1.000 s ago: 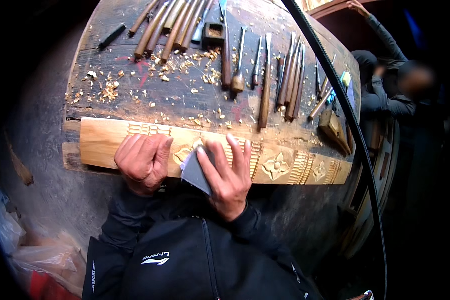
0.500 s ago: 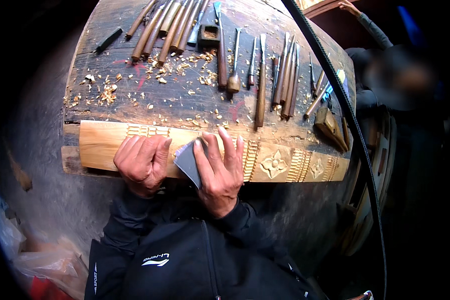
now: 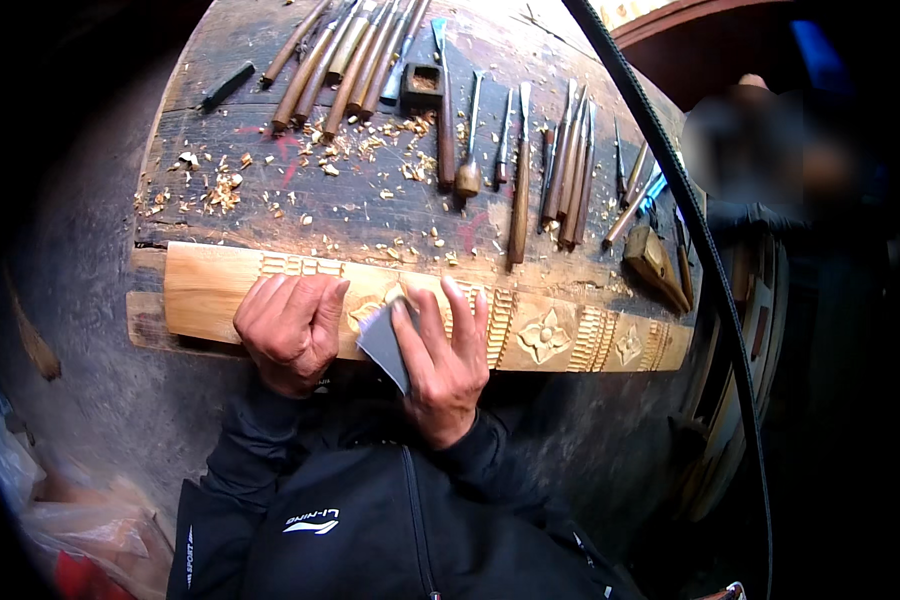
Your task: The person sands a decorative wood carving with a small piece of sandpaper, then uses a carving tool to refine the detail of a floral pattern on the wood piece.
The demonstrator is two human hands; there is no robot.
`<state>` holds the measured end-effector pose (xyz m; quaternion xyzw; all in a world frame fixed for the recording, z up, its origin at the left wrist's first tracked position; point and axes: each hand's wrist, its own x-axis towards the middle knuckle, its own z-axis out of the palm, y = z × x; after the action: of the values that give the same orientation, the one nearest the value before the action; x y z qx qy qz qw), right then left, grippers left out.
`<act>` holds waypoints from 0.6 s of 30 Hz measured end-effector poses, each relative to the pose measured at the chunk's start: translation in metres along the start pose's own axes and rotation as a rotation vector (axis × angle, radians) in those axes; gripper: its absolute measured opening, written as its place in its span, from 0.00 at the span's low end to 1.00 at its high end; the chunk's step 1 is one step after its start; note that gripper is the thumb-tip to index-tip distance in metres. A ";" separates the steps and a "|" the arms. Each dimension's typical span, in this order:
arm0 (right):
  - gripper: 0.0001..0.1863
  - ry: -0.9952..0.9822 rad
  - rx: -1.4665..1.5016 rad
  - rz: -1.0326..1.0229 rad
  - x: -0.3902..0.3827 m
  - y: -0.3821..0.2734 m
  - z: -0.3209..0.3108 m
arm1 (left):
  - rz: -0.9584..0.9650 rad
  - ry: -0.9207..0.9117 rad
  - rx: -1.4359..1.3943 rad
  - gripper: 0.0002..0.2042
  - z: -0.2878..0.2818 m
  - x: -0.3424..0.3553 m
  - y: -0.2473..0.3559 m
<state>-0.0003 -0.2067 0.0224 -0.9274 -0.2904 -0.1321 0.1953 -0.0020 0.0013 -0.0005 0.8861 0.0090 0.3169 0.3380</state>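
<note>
A long pale wooden board (image 3: 210,285), carved with flowers and ribbed bands, lies along the bench's near edge. My left hand (image 3: 288,330) is curled over the board, gripping it left of centre. My right hand (image 3: 442,375) presses a folded grey sheet, apparently sandpaper (image 3: 378,350), onto a carved flower just right of my left hand, fingertips on sheet and board. Beyond the board, wood shavings (image 3: 225,190) are scattered below rows of wooden-handled chisels (image 3: 518,215).
The worn bench (image 3: 190,130) also holds a small dark box (image 3: 422,85), a black stick (image 3: 228,87) and a wooden plane-like block (image 3: 655,265). A black cord (image 3: 705,240) crosses the right side. A blurred person (image 3: 770,150) is behind it. Plastic bags (image 3: 80,520) lie lower left.
My right hand with the sheet shifted slightly up and left, then a little back. The other person's raised arm no longer shows. The whole view has shifted slightly.
</note>
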 end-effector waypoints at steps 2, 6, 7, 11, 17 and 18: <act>0.22 -0.009 -0.003 -0.002 0.012 0.004 0.000 | 0.001 -0.013 -0.012 0.07 0.001 -0.003 0.000; 0.22 0.013 -0.017 0.012 -0.007 -0.004 0.000 | 0.019 -0.024 -0.013 0.07 0.000 -0.001 0.000; 0.22 0.008 -0.008 0.007 -0.004 -0.002 0.000 | 0.021 -0.033 -0.015 0.07 0.000 -0.001 0.001; 0.24 -0.021 0.005 0.009 0.012 0.008 -0.001 | 0.002 -0.011 -0.016 0.06 0.002 -0.001 -0.001; 0.23 0.009 0.024 0.007 -0.004 0.009 0.005 | 0.015 -0.035 -0.018 0.06 0.000 -0.001 0.002; 0.24 -0.005 0.044 -0.008 0.005 0.009 0.010 | 0.003 -0.030 -0.005 0.05 -0.004 -0.004 -0.002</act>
<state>0.0102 -0.2065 0.0133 -0.9220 -0.2976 -0.1242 0.2146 -0.0073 0.0041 -0.0014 0.8900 0.0018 0.3040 0.3400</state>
